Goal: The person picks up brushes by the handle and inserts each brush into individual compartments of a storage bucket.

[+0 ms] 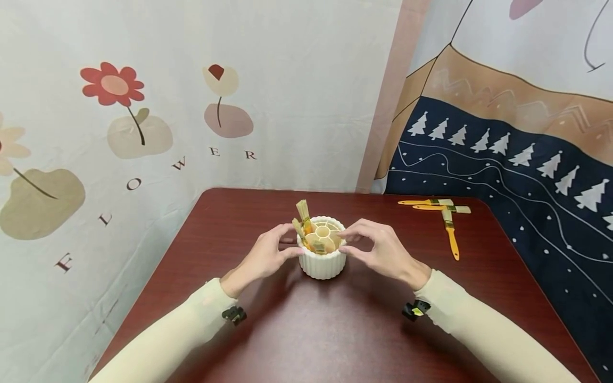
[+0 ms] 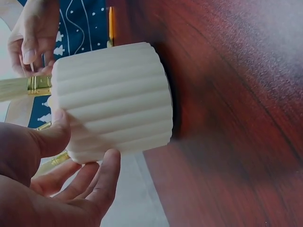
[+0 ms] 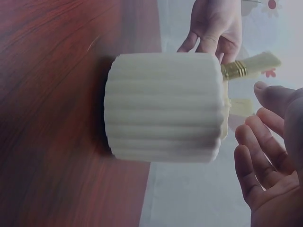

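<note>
A white ribbed round pot [image 1: 322, 266] stands on the table, with a cream divided insert [image 1: 323, 232] inside its rim. Paintbrushes stand in it bristles up: one tall brush [image 1: 304, 211] and another [image 1: 298, 227] at the left, and a lower brush [image 1: 319, 247] near the front. My left hand [image 1: 268, 252] holds the pot's left side, thumb by the rim and fingers around the wall in the left wrist view. At the right rim hovers my right hand [image 1: 378, 244], its fingers loosely bent. The right wrist view shows that hand [image 3: 272, 161] apart from the pot, holding nothing.
Three yellow-handled paintbrushes lie at the table's back right: one brush [image 1: 421, 202], another beside it [image 1: 438, 208], and a third [image 1: 451, 236] pointing toward the front. A printed cloth [image 1: 297, 96] hangs behind the dark red table [image 1: 325, 330].
</note>
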`<action>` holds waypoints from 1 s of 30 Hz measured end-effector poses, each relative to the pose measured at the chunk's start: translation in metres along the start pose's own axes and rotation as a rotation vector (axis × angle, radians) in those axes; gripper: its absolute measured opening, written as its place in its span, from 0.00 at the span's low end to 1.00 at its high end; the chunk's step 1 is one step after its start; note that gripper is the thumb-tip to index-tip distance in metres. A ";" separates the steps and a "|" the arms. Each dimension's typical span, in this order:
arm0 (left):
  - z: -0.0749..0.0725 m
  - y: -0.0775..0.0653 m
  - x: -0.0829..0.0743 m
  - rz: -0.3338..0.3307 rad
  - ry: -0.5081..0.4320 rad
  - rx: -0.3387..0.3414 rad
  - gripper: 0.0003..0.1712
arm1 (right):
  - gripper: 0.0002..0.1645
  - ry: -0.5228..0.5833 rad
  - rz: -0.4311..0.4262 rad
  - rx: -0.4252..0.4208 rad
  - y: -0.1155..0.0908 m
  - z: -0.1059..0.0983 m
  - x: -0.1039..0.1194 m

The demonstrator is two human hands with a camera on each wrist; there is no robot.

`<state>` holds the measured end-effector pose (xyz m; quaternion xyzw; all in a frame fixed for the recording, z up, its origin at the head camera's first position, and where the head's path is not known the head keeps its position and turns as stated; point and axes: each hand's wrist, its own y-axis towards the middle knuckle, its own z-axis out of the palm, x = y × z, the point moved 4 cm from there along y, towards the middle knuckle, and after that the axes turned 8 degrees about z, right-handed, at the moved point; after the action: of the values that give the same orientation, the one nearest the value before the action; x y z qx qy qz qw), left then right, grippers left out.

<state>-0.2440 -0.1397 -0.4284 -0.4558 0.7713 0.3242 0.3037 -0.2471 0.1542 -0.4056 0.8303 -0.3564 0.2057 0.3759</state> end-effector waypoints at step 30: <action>0.000 -0.006 -0.003 -0.003 -0.036 -0.034 0.34 | 0.18 -0.108 0.221 -0.119 -0.022 -0.049 -0.039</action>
<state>-0.2376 -0.1406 -0.4278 -0.4564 0.7593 0.3448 0.3103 -0.2606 0.2190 -0.4087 0.7720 -0.4770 0.1795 0.3799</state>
